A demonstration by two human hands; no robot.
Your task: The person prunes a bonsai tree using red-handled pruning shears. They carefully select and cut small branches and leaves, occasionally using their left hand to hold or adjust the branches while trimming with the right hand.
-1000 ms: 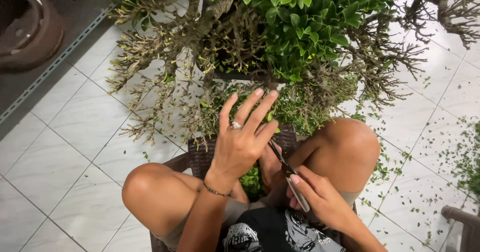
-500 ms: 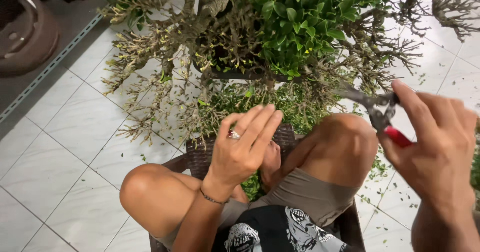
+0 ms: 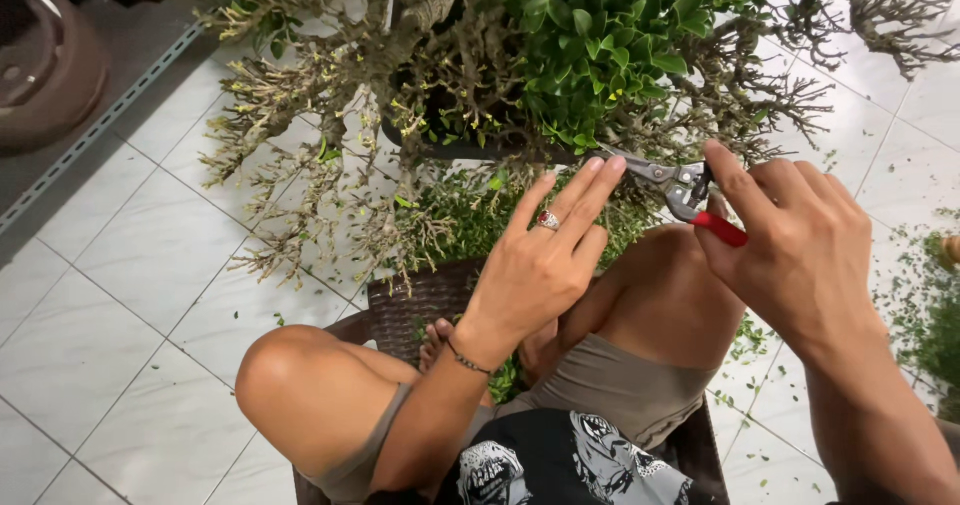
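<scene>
My right hand point(image 3: 790, 245) grips red-handled pruning shears point(image 3: 672, 183), their metal blades pointing left into the twigs of a potted bush point(image 3: 590, 45). My left hand point(image 3: 540, 265), with a ring and a wrist bracelet, is held flat with fingers straight; its fingertips reach up to the twigs right beside the shear blades. The bush has green leaves on top and many bare, clipped branches point(image 3: 300, 165) spreading left. I sit on a dark wicker seat point(image 3: 420, 300) with my bare knees up, below the bush.
Cut leaves and twigs litter the white floor tiles point(image 3: 130, 295) and pile under the bush. A brown round pot point(image 3: 45, 65) stands at far left beyond a metal floor track. More bare branches point(image 3: 880, 5) reach in at top right.
My right hand brought the shears up from my lap to the right side, then left into the twigs. My left hand rose slightly, its fingertips now meeting the blades.
</scene>
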